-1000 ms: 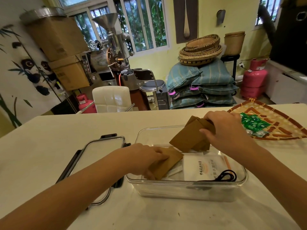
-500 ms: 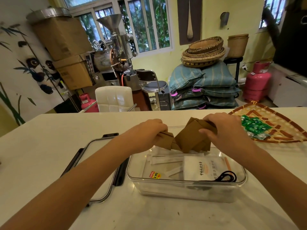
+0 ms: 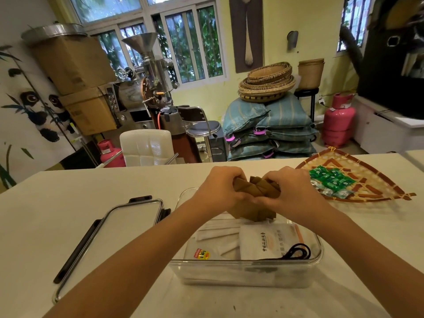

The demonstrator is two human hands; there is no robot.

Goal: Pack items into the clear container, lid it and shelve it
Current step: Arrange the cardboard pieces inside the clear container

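Gripping one bunch of brown packets (image 3: 257,191), both hands, left (image 3: 220,189) and right (image 3: 291,191), clench it above one clear container (image 3: 243,271); one lid (image 3: 107,237) lies beside.

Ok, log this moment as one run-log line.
left hand: gripping brown packets | right hand: gripping same | position: above clear container | lid: off, beside it

Container (image 3: 247,269) sits near-centre on table (image 3: 68,196); lid (image 3: 128,216) lies just left of it. Woven tray (image 3: 371,180) holding sachets (image 3: 330,180) lies far right. Packets (image 3: 254,193) held above container.
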